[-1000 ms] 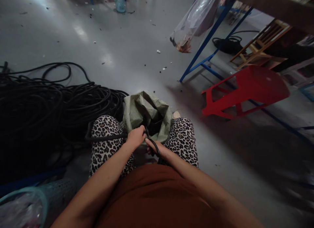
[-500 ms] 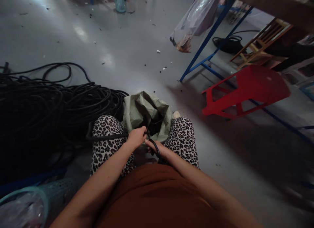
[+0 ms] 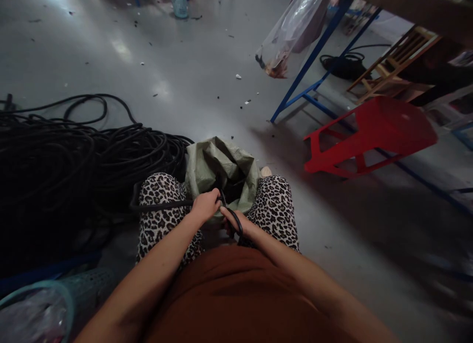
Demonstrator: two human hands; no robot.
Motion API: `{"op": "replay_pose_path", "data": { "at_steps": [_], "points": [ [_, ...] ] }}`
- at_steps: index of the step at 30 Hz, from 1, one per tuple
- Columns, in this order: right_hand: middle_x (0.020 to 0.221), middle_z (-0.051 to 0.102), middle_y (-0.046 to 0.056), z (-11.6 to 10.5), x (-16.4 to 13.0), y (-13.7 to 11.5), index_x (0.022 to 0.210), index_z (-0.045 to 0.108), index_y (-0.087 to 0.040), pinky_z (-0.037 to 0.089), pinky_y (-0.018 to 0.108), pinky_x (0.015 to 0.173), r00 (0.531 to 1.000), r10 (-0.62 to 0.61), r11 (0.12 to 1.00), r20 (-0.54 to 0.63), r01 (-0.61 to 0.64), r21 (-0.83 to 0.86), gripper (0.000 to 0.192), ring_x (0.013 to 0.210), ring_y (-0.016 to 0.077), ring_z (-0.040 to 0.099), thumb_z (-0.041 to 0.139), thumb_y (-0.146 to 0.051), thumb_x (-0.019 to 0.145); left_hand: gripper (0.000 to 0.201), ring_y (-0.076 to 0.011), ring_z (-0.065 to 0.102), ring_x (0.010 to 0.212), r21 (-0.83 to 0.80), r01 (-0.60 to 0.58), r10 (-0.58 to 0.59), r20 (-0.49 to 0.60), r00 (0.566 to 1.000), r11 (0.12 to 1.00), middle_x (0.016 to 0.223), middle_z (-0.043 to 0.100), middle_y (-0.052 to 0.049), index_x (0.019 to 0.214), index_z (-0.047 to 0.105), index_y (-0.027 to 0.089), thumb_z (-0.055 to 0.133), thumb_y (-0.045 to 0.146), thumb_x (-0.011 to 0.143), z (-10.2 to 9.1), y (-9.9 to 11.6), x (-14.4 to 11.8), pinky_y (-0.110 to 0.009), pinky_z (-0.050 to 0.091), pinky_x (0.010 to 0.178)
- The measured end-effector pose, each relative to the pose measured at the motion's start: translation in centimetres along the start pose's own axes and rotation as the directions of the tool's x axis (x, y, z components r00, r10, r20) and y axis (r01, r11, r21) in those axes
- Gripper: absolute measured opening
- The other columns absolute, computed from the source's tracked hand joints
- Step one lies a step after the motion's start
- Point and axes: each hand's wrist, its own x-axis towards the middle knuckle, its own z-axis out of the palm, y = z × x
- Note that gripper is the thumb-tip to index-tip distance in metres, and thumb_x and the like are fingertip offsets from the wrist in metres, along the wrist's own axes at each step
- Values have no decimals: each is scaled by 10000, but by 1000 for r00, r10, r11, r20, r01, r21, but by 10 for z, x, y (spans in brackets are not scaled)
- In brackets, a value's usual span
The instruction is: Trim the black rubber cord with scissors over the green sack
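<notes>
My left hand (image 3: 205,205) is closed around a black rubber-like cord (image 3: 166,205), which runs in from the left across my knee. My right hand (image 3: 236,221) is closed on a pair of scissors (image 3: 238,220) with large black handle loops. Their blades point up and forward, right beside my left fingertips at the cord's end. Whether the blades touch the cord cannot be made out. Below both hands, between my knees, stands an open greenish woven sack (image 3: 240,158) with dark pieces inside, too dim to name.
A big heap of black cord (image 3: 140,146) lies at left. Below it stands a light blue basket (image 3: 68,293) with plastic bags. At right are a red stool (image 3: 391,131), a blue-legged table (image 3: 314,57) and a hanging clear bag (image 3: 291,27). Small scraps dot the floor.
The scissors' handle loop has swung slightly outward to the right, with my right hand shifting a little. My left hand and the cord stay nearly in place.
</notes>
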Motion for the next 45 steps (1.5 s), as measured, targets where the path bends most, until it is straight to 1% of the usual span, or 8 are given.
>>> {"op": "replay_pose_path", "data": {
  "at_steps": [5,11,19,25,32,36,42,45],
  "points": [
    [467,536,35,-3,1,2,629,544,-147,393,217,372,999,-10,999,50,12,-37,649,381,136,527,328,-716,854,235,-216,649,862,5,42,-42,9,999,999,934,693,-70,1068,537,222,469,300,857,-1,2,1,-298,435,713],
    [415,479,21,-2,-4,-4,565,495,-164,372,222,351,999,3,998,33,-2,-55,621,347,131,485,350,-692,857,242,-213,647,884,0,49,-49,21,999,999,957,694,-69,1072,540,221,468,302,856,-4,3,1,-295,439,739],
    [411,417,-15,-2,-13,-12,534,447,-171,319,190,332,999,-31,997,-25,30,-66,578,333,95,436,418,-649,858,238,-208,648,862,18,52,-52,13,999,998,924,692,-60,1060,539,228,463,321,855,-4,2,0,-293,438,731],
    [401,409,-25,-4,-14,-14,534,430,-179,323,185,335,1000,-21,993,-17,19,-113,547,336,96,439,427,-605,878,239,-219,650,875,36,54,-55,24,998,998,932,694,-65,1062,545,226,465,309,852,-4,3,1,-297,441,735],
    [375,394,-22,-6,-17,-16,516,425,-183,318,193,316,997,66,982,-44,-73,-173,541,321,110,443,473,-591,867,220,-221,643,916,50,29,-32,46,998,998,977,689,-72,1048,551,228,475,272,846,-5,2,0,-301,439,760],
    [375,379,-24,-5,-16,-13,516,404,-190,305,192,315,996,63,987,-56,-71,-143,547,320,105,430,480,-616,851,218,-215,640,931,55,29,-32,51,998,998,981,687,-71,1050,547,224,479,259,846,-6,3,0,-295,437,769],
    [383,393,-13,-6,-14,-10,501,409,-187,309,194,321,998,41,983,-55,-51,-177,551,336,112,447,482,-603,856,212,-213,643,928,49,41,-44,47,998,998,973,690,-63,1045,549,227,490,263,844,-7,3,0,-289,438,756],
    [373,388,-21,-7,-13,-9,514,415,-187,304,182,312,998,42,987,-52,-49,-155,541,335,110,452,508,-609,839,217,-212,641,926,51,38,-40,36,999,998,973,690,-61,1049,550,226,488,262,844,-6,3,0,-289,438,757]
  ]
}}
